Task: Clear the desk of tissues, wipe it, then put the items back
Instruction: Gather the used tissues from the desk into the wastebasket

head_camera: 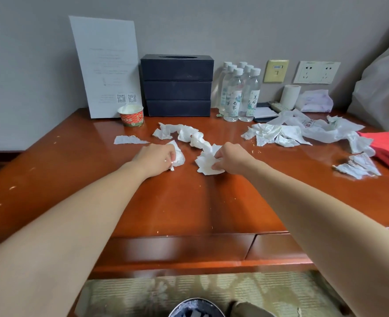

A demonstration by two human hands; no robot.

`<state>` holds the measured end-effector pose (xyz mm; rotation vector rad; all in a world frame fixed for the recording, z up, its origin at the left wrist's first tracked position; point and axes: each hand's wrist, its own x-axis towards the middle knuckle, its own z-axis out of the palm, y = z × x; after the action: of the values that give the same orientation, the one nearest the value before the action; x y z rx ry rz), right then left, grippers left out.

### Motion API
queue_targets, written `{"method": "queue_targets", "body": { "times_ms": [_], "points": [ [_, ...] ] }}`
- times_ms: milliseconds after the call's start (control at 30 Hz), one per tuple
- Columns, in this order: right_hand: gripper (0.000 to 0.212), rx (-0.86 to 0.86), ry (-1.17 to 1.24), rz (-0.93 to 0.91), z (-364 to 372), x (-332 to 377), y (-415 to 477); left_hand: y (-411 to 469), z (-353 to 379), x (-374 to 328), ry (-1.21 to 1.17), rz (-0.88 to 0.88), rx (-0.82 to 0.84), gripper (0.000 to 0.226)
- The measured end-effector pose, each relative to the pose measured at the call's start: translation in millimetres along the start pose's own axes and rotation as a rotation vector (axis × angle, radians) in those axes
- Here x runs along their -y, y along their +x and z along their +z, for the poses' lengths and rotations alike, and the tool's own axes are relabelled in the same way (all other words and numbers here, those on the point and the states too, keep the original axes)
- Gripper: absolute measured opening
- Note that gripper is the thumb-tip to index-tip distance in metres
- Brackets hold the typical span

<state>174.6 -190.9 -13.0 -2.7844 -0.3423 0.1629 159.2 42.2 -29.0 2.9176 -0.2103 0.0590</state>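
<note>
Left hand (155,160) curled round small tissue wad (179,156), fingertips hidden. Right hand (233,157) pinches crumpled tissue (206,164) on table (189,202). Notice sheet (106,65) print illegible.

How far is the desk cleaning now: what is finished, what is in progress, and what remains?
Finished: nothing visible yet. In progress: the left hand grips one crumpled white tissue, the right hand a second crumpled tissue. Remaining: the torn white strip, the twisted tissue trail and the white heap on the right; crumbs dot the glossy red-brown wooden desk, so it is unwiped.
</note>
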Motion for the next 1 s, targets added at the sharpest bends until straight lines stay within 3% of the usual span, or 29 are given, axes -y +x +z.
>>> {"method": "queue_targets", "body": {
  "times_ms": [167, 367, 500, 667, 900, 1000],
  "points": [
    [0.041, -0.069, 0.010, -0.003, 10.2, -0.9, -37.0, -41.0, -7.3, 0.3, -0.032, -0.031, 0.107, 0.047],
    [0.044, -0.062, 0.010, 0.054, 5.8, -8.7, -65.8, -71.7, -12.3, 8.6, -0.023, -0.020, 0.080, 0.040],
    [0.043, -0.206, 0.036, 0.103, 6.1, -11.3, -78.6, -83.5, -19.6, 4.5, -0.023, -0.004, 0.087, 0.025],
    [0.042, -0.385, 0.136, 0.098, -12.6, -16.7, -86.7, -84.9, -20.1, 0.8, -0.031, -0.037, -0.033, 0.016],
    [0.066, -0.210, 0.041, 0.097, -20.2, -31.0, -84.9, -49.3, -24.5, -12.1, -0.152, -0.030, -0.232, 0.025],
    [0.065, -0.186, 0.034, 0.094, -15.7, -40.7, -74.7, -20.0, -26.9, -14.6, -0.154, -0.007, -0.302, 0.033]
  ]
}}
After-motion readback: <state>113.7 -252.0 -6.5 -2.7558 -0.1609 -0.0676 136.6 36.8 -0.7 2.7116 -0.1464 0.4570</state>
